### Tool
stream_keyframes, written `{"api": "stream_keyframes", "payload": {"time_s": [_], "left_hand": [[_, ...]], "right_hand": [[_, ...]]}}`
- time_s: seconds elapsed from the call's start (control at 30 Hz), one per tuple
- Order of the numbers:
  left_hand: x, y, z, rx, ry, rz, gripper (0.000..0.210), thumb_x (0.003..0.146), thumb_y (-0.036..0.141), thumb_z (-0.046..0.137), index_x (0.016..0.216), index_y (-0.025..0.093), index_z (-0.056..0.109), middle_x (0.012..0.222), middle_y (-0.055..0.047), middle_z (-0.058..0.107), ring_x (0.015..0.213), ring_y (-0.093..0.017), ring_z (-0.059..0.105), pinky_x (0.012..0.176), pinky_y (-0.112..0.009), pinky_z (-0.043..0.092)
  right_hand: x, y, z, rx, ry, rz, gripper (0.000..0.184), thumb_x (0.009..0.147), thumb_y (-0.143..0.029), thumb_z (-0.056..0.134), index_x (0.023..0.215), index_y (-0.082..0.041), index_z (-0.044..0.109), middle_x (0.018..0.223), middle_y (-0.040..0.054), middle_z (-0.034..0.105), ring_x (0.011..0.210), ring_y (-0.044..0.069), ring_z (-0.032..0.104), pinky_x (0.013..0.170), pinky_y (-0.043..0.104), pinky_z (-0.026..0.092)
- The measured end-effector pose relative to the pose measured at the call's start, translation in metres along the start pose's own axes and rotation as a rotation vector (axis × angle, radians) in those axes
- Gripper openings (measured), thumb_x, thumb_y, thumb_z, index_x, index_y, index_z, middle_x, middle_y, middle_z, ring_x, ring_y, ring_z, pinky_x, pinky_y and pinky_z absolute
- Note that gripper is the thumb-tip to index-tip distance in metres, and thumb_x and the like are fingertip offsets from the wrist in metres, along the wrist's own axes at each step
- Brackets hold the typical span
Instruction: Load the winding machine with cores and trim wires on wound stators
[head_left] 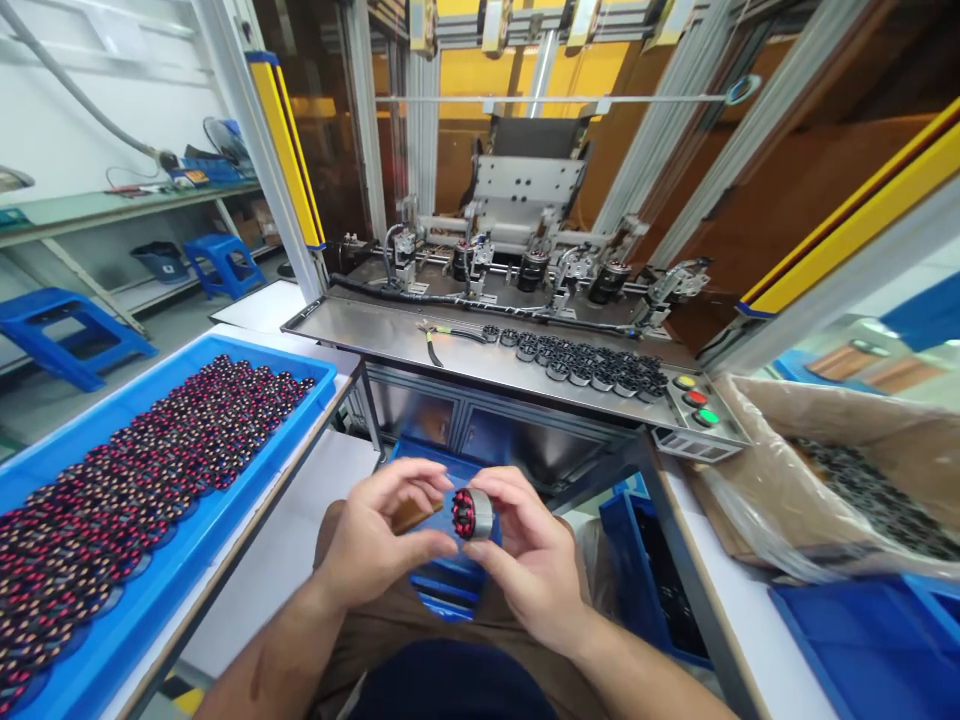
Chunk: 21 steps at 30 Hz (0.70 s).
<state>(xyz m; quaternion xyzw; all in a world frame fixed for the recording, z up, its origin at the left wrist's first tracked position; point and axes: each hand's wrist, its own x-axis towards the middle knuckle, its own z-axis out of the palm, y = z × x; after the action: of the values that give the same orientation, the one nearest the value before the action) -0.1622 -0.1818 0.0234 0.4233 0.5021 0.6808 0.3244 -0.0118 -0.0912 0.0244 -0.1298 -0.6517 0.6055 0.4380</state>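
Observation:
Between thumb and fingers, my right hand [529,545] grips a motor stator [472,514], a short grey metal ring with red and black windings on its left-facing side. The stator is held above my lap. Just left of it, my left hand [390,525] has its thumb and fingers apart, with nothing seen between them. The left thumb tip is close to the stator; whether it touches I cannot tell.
At left stands a blue tray [319,378] packed with wound stators. Ahead, a metal ledge [360,325] bears pliers [450,333] and rows of black cores [592,362]. Push buttons [696,398] sit at its right end. A lined carton [757,410] of dark parts stands right.

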Motion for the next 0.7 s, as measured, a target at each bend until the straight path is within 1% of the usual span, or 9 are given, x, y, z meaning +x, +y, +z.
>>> {"api": "stream_keyframes", "payload": {"time_s": [0.07,0.1,0.2,0.27,0.33,0.43,0.5,0.6,0.7], "left_hand": [[-0.005,0.001,0.009,-0.029,-0.11,-0.134,0.054,0.064,0.035,0.089,0.111,0.016,0.072,0.094,-0.009,0.074,0.079,-0.018,0.068,0.073,-0.025,0.057],[-0.007,0.001,0.013,-0.049,-0.125,-0.159,0.055,0.065,0.038,0.088,0.112,0.015,0.072,0.095,-0.01,0.074,0.08,-0.019,0.069,0.074,-0.026,0.057],[-0.008,0.0,0.018,-0.01,-0.089,-0.121,0.048,0.07,0.037,0.085,0.111,0.015,0.073,0.097,-0.01,0.075,0.081,-0.019,0.069,0.076,-0.028,0.057],[-0.007,0.001,0.016,0.11,-0.054,-0.02,0.041,0.072,0.033,0.083,0.108,0.017,0.074,0.098,-0.009,0.075,0.082,-0.02,0.069,0.078,-0.029,0.056],[-0.005,0.003,0.013,0.255,-0.005,0.129,0.038,0.073,0.028,0.083,0.109,0.021,0.074,0.101,-0.008,0.076,0.09,-0.022,0.069,0.083,-0.032,0.055],[-0.002,0.006,0.011,0.437,0.059,0.339,0.041,0.073,0.021,0.082,0.112,0.024,0.072,0.104,-0.008,0.077,0.096,-0.024,0.068,0.088,-0.036,0.054],[-0.003,0.007,0.012,0.502,0.072,0.404,0.043,0.073,0.018,0.081,0.114,0.025,0.071,0.104,-0.007,0.077,0.094,-0.023,0.069,0.086,-0.035,0.055],[-0.005,0.005,0.012,0.458,0.086,0.369,0.044,0.073,0.016,0.081,0.115,0.024,0.071,0.107,-0.008,0.076,0.097,-0.023,0.07,0.087,-0.033,0.056],[-0.008,0.002,0.011,0.244,0.076,0.218,0.041,0.075,0.016,0.079,0.115,0.022,0.069,0.116,-0.01,0.072,0.104,-0.024,0.07,0.088,-0.031,0.059]], "right_hand": [[-0.003,0.001,-0.003,-0.23,0.015,-0.206,0.036,0.08,-0.019,0.074,0.114,-0.027,0.068,0.102,0.0086,0.065,0.094,0.024,0.062,0.081,0.04,0.053],[-0.004,0.002,-0.004,-0.304,0.01,-0.279,0.04,0.08,-0.015,0.071,0.118,-0.027,0.066,0.103,0.0092,0.065,0.094,0.025,0.063,0.08,0.042,0.054],[-0.005,0.0,-0.006,-0.414,-0.024,-0.362,0.047,0.08,-0.01,0.067,0.124,-0.027,0.062,0.106,0.0112,0.065,0.096,0.027,0.064,0.08,0.045,0.056],[-0.002,-0.003,-0.008,-0.42,-0.08,-0.347,0.048,0.08,-0.011,0.065,0.125,-0.025,0.061,0.109,0.013,0.064,0.101,0.029,0.063,0.082,0.047,0.056],[0.001,-0.007,-0.008,-0.402,-0.121,-0.326,0.045,0.081,-0.013,0.063,0.125,-0.024,0.061,0.111,0.0141,0.063,0.104,0.029,0.062,0.085,0.049,0.055],[0.006,-0.011,-0.006,-0.385,-0.089,-0.32,0.038,0.081,-0.014,0.067,0.118,-0.024,0.064,0.105,0.0118,0.062,0.098,0.026,0.062,0.082,0.045,0.055],[0.007,-0.013,-0.002,-0.364,-0.043,-0.308,0.027,0.082,-0.013,0.069,0.107,-0.025,0.068,0.097,0.0083,0.062,0.089,0.023,0.061,0.076,0.04,0.054],[0.007,-0.013,0.003,-0.266,0.01,-0.188,0.01,0.087,-0.014,0.064,0.087,-0.023,0.07,0.085,0.0048,0.06,0.079,0.018,0.058,0.07,0.034,0.051],[0.005,-0.013,0.007,-0.113,0.061,0.02,0.017,0.091,-0.025,0.062,0.074,-0.021,0.064,0.079,0.0031,0.057,0.073,0.017,0.055,0.067,0.031,0.047]]}}
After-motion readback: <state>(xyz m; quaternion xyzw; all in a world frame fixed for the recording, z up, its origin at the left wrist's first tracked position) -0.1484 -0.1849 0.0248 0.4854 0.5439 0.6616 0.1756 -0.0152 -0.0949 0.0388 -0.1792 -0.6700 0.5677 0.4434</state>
